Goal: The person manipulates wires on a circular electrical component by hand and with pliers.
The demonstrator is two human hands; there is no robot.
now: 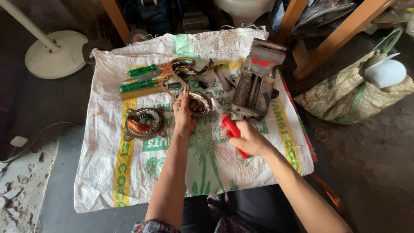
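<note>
At the frame's centre, on the sack (129,181), the left hand (184,114) closes its grip on a stator (199,104), steadying it, while the right hand (248,139) grips a red-handled screwdriver (233,131) angled toward it.

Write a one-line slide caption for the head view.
Left hand steadies a copper-wound stator while the right hand works a red-handled screwdriver on a woven sack.

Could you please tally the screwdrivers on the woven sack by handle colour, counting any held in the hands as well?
Green-handled screwdrivers lying on the white woven sack: 2 (upper, lower)
Red-handled screwdriver, held in the right hand: 1
Total: 3
</note>
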